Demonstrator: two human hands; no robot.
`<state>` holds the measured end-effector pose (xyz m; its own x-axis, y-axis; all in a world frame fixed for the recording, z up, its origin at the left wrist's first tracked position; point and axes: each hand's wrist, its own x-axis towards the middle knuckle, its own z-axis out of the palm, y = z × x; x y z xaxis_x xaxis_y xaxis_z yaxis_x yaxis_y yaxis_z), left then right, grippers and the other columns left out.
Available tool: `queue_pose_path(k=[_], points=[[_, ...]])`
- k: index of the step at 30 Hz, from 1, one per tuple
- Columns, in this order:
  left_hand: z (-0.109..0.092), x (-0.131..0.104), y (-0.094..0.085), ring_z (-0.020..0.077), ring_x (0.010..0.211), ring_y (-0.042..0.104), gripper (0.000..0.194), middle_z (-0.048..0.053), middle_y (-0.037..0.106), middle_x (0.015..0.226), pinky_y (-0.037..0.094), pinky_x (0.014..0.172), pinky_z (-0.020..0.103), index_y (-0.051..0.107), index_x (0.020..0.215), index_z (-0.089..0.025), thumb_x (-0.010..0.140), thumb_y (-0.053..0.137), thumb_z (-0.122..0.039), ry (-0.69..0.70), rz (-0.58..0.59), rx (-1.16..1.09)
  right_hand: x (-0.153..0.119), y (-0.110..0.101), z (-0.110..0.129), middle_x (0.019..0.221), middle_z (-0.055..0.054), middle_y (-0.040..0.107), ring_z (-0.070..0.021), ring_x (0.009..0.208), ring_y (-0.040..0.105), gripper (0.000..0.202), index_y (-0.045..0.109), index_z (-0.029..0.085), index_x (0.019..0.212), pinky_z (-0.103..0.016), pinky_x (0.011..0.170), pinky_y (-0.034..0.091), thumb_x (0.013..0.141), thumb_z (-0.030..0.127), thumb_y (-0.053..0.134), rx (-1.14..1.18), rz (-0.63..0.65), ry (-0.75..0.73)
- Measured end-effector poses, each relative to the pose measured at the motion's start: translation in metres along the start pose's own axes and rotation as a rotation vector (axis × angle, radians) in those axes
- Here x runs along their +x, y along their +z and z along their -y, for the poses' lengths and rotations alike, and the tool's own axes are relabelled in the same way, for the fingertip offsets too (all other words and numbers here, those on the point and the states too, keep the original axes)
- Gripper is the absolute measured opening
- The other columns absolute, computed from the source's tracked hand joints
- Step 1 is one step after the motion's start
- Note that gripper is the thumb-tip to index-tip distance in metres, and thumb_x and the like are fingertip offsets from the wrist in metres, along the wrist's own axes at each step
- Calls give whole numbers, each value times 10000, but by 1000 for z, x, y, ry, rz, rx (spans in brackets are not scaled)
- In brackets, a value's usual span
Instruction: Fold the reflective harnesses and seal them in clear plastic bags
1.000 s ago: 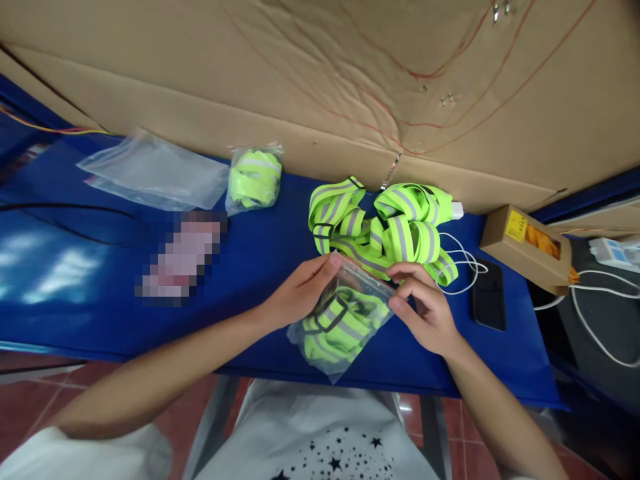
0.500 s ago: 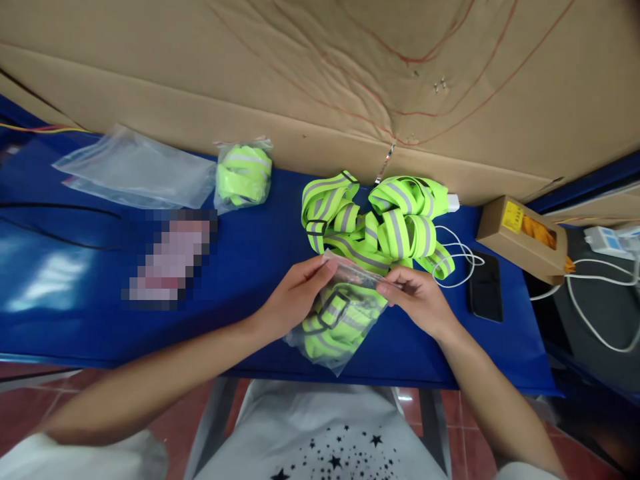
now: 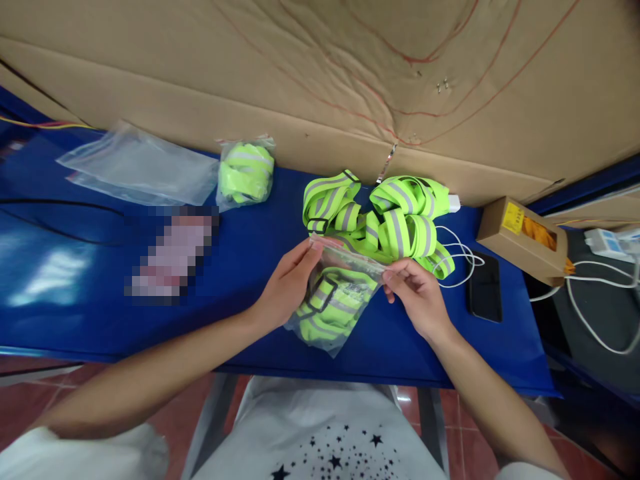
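Note:
A clear zip bag [image 3: 334, 341] hangs between my hands at the front of the table. Inside it lies a folded neon-yellow reflective strap [image 3: 345, 308] with a black buckle. My left hand [image 3: 287, 283] pinches the bag's top left corner between thumb and fingers. At the top right corner, my right hand [image 3: 416, 293] grips the same edge. Just behind the bag is a heap of loose reflective straps [image 3: 400, 230] with grey stripes and black buckles.
Another bagged strap [image 3: 246, 173] stands near the cardboard wall [image 3: 200, 93]. Flat clear bags [image 3: 145, 167] lie to its left. On the right are a phone [image 3: 485, 287], a white cable [image 3: 475, 261] and a cardboard box [image 3: 523, 240]. A blurred-out item [image 3: 175, 257] lies left on the blue table [image 3: 240, 253].
Both hands have drawn slightly apart along the bag's top edge. The left hand and the bag have moved a little up and left.

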<state>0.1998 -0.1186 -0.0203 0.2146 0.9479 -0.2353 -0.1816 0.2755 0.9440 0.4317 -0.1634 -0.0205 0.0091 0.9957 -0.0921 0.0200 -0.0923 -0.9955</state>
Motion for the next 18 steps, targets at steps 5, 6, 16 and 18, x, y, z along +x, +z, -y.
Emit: queue_pose_path(k=[5, 6, 16, 18], points=[[2, -2, 5, 213, 956, 723, 354, 31, 780, 1003, 555, 899, 295, 745, 1110, -221, 998, 586, -516, 26, 33, 19, -1, 4, -5, 617, 52, 576, -84, 514, 525, 286, 621, 207, 810, -221, 489, 432, 904, 441, 756, -30, -45, -16], [3, -2, 6, 212, 958, 720, 355, 31, 778, 1012, 552, 904, 295, 741, 1107, -221, 1000, 582, -520, 25, 33, 23, -1, 4, -6, 631, 52, 579, -84, 515, 529, 285, 620, 209, 822, -222, 491, 435, 905, 447, 751, -26, -37, -11], [6, -9, 10, 197, 979, 689, 378, 27, 761, 1022, 520, 963, 282, 724, 1123, -211, 1029, 535, -525, 14, 64, 118, 1, 8, -4, 652, 47, 566, -78, 501, 486, 238, 653, 196, 820, -223, 476, 386, 875, 409, 743, -96, -13, 18], [5, -9, 11, 206, 1019, 688, 383, 31, 762, 1060, 515, 981, 290, 719, 1137, -213, 1032, 522, -525, 19, 84, 127, 1, 9, -4, 656, 45, 570, -76, 503, 474, 219, 656, 195, 812, -221, 475, 378, 871, 390, 738, -99, -15, 23]])
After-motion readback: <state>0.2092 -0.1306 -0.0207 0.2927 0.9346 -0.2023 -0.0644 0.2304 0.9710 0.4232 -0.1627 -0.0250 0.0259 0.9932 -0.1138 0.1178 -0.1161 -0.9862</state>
